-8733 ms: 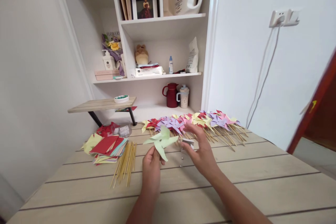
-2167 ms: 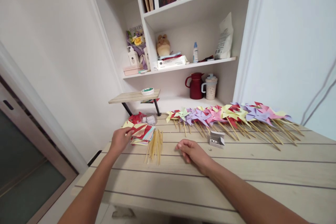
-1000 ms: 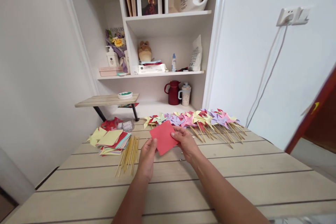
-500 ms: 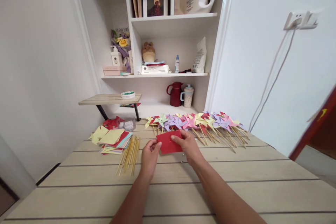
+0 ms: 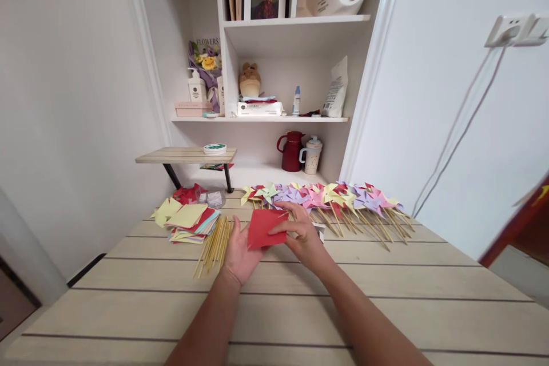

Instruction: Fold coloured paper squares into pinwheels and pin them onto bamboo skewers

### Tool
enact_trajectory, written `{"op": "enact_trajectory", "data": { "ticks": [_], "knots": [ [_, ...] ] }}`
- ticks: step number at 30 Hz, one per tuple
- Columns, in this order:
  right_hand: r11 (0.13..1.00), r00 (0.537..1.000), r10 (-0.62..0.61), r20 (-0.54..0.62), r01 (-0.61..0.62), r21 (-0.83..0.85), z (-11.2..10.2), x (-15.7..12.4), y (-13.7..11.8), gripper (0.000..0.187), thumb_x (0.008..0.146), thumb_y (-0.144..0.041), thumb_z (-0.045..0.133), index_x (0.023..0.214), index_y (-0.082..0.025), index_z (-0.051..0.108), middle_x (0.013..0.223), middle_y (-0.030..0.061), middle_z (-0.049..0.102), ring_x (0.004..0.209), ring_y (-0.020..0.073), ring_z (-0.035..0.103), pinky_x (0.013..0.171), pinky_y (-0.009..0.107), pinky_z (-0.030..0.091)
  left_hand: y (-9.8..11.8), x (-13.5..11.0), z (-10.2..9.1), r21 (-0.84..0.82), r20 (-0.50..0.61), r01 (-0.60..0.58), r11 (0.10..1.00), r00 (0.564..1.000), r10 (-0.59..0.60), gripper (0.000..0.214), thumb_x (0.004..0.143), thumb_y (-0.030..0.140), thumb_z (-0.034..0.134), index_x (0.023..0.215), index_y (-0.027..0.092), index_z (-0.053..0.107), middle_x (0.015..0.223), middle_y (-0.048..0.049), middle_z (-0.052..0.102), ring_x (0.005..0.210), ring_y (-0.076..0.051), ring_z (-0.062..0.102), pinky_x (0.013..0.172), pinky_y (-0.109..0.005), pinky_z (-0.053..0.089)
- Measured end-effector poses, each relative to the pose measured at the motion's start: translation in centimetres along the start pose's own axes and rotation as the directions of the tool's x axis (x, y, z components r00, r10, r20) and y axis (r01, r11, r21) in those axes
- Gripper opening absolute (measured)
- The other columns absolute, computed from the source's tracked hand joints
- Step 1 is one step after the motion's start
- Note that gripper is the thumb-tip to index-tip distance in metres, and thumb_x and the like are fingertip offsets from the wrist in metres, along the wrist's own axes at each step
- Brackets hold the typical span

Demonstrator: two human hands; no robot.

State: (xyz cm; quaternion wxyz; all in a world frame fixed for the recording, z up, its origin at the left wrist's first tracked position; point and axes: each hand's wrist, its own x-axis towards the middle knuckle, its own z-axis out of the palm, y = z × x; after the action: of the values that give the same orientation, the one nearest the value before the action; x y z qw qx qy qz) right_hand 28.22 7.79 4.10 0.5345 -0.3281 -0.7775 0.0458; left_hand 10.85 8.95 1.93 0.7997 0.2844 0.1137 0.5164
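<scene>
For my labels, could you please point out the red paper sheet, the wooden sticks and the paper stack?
red paper sheet (image 5: 261,227), head view, its centre.
wooden sticks (image 5: 213,246), head view, mid-bundle.
paper stack (image 5: 186,215), head view, top yellow sheet.

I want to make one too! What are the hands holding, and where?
A red paper: the left hand grips its lower left edge, the right hand pinches its right edge.

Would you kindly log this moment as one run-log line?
left hand: holds red paper | right hand: pinches same sheet | left of them: skewers, paper stack | behind: pinwheels
</scene>
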Motion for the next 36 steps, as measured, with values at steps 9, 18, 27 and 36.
{"op": "enact_trajectory", "data": {
  "ticks": [9,18,27,36],
  "knots": [
    [0.999,0.989,0.042,0.140,-0.045,0.019,-0.3,-0.2,0.5,0.020,0.084,-0.017,0.069,0.089,-0.033,0.079,0.136,0.0047,0.056,0.126,0.0301,0.051,0.107,0.052,0.038,-0.5,0.4,-0.4,0.059,-0.189,-0.050,0.997,0.980,0.061,0.036,0.093,0.032,0.057,0.121,0.010,0.066,0.115,-0.0139,0.074,0.110,-0.027,0.068,0.099,-0.040,0.050],
    [0.856,0.922,0.376,0.094,-0.385,0.346,0.2,-0.4,0.8,0.054,0.083,-0.035,0.069,0.135,-0.032,0.054,0.132,0.0091,0.057,0.114,0.0265,0.060,0.099,0.047,0.049,-0.3,0.9,-0.9,0.044,-0.247,-0.210,0.977,0.945,0.214,0.037,0.092,0.038,0.060,0.122,0.016,0.066,0.122,-0.0115,0.072,0.116,-0.025,0.065,0.101,-0.039,0.050],
    [0.535,0.747,0.647,0.151,-0.587,0.608,2.3,-0.6,-0.2,0.070,0.074,-0.041,0.078,0.134,-0.023,0.047,0.079,-0.0001,0.070,0.077,0.0216,0.066,0.080,0.039,0.051,-0.5,0.9,-0.9,0.036,-0.188,-0.172,0.984,0.966,0.176,0.042,0.095,0.040,0.054,0.127,0.013,0.063,0.124,-0.0138,0.070,0.120,-0.026,0.063,0.106,-0.042,0.046],
    [0.539,0.705,0.708,0.041,-0.577,0.614,1.1,-0.1,0.4,0.057,0.072,-0.041,0.075,0.122,-0.022,0.054,0.068,-0.0024,0.065,0.066,0.0197,0.061,0.070,0.035,0.047,-0.6,0.7,0.0,-0.006,-0.118,-0.111,0.994,0.987,0.109,0.049,0.098,0.033,0.049,0.142,0.012,0.051,0.125,-0.0143,0.070,0.121,-0.024,0.062,0.111,-0.042,0.042]
  ]
}}
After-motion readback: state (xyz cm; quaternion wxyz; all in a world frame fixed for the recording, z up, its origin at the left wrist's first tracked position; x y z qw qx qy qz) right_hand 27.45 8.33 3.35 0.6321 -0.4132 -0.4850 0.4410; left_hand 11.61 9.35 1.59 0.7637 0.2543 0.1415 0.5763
